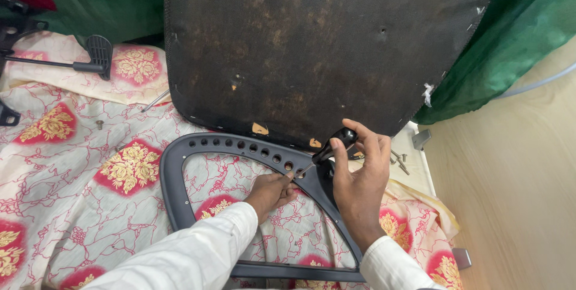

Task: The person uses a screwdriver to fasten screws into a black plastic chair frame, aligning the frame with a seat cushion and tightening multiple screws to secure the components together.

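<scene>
Two hands: right fingers (351, 146) grasp one screwdriver (327, 152) (black-handled), left fingers (287, 177) pinch its tip.

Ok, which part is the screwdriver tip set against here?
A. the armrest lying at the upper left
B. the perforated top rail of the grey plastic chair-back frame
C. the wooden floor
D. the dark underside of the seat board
B: the right hand holds the black-handled screwdriver with its tip at a hole in the grey chair-back frame, where the left hand steadies it.
</scene>
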